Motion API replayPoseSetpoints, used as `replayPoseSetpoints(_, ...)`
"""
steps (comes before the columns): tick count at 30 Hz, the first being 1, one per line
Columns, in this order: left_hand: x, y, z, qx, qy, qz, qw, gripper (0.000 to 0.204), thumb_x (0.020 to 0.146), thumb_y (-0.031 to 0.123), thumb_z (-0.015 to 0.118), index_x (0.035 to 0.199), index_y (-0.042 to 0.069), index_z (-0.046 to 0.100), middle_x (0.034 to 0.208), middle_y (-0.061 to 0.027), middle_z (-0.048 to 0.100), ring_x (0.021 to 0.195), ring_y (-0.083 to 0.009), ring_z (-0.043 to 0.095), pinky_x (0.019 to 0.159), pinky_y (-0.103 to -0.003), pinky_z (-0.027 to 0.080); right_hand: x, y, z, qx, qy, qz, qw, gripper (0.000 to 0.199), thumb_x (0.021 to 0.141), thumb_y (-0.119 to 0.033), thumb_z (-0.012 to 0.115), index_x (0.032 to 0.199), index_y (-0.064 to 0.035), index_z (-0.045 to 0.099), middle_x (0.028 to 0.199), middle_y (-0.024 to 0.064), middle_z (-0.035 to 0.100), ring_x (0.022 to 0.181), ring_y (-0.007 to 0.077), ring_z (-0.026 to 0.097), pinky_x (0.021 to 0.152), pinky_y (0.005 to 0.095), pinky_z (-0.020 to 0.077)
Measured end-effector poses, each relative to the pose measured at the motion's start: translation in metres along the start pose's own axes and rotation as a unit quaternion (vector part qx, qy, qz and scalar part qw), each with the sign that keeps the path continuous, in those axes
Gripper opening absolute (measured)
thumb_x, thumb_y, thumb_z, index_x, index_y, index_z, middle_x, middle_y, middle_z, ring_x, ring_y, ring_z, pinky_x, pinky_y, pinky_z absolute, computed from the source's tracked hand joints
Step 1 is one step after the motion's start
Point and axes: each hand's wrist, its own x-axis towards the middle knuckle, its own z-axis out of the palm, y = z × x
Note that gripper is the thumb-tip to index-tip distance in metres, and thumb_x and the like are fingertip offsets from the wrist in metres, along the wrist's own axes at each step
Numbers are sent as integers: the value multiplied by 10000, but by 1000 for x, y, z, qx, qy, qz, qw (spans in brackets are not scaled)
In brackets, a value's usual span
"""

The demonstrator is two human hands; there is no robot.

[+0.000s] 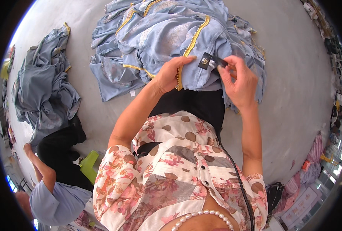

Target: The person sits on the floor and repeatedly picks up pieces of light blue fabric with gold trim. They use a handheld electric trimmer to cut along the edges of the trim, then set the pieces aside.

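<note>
The left hand [174,73] pinches the blue cloth [211,75], with its thumb flat on top, by the gold trim [196,37]. Its other fingers go under the cloth, so I cannot tell how they are bent. The right hand [240,79] has its thumb and pointing finger pressed together on a small black strip [219,61]. I cannot tell just what the strip is.

The blue cloth is at the near edge of the big pile [151,42], toward the person's lap. On it is a black label [205,61] with a gold mark. The label is between the two hands, and a tiny white tag [212,63] is just beside it.

The big pile is made of soft blue clothes with shiny patches and gold edges, all bunched up on a grey surface [294,77]. To the left of the big pile, well apart from it, is a smaller heap [44,84] of blue cloth. A co-worker [59,202] in a blue top and black pants sits to the left of the big pile and nearer. The co-worker's hand [27,148] is at the low end of the smaller heap.
</note>
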Motion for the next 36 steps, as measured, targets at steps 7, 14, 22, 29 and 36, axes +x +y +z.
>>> replayPoseSetpoints(7, -6, 7, 11, 67, -10, 13, 998, 341, 865, 205, 546, 1103, -32, 607, 1076, -99, 626, 938, -162, 608, 831, -272, 473, -12, 0, 0, -72, -12, -93, 993, 264, 728, -191, 741, 904, -68, 588, 677, 34, 578, 584, 177, 581, 522, 298, 469)
replayPoseSetpoints(14, -7, 6, 14, 106, -34, 9, 994, 346, 872, 228, 539, 1082, -34, 621, 987, -75, 645, 871, -124, 607, 771, -253, 476, -10, -6, 4, -111, -14, -133, 985, 275, 706, -224, 741, 878, -82, 580, 683, 10, 572, 591, 194, 559, 520, 318, 438)
replayPoseSetpoints(22, -7, 7, 15, 107, -30, -12, 994, 349, 872, 191, 526, 1109, -61, 578, 1064, -128, 618, 933, -177, 613, 830, -291, 490, -16, 0, 3, -19, -6, -34, 999, 321, 686, -196, 762, 931, -77, 593, 699, 13, 583, 583, 185, 566, 531, 305, 445)
replayPoseSetpoints(29, -6, 3, 14, 68, -40, -28, 996, 451, 897, 276, 538, 1235, -21, 511, 1117, -81, 600, 979, -149, 594, 867, -285, 470, -7, -23, 4, 21, -44, -41, 998, 312, 665, -158, 770, 930, -88, 620, 701, 15, 591, 584, 179, 573, 562, 308, 449)
replayPoseSetpoints(36, -5, -5, 4, 32, -85, -17, 996, 338, 883, 226, 610, 1145, 18, 566, 1050, -45, 628, 898, -110, 612, 785, -266, 505, -35, -37, 19, 15, -108, -240, 965, 130, 684, -112, 679, 756, -121, 572, 624, -7, 494, 551, 157, 518, 500, 294, 377)
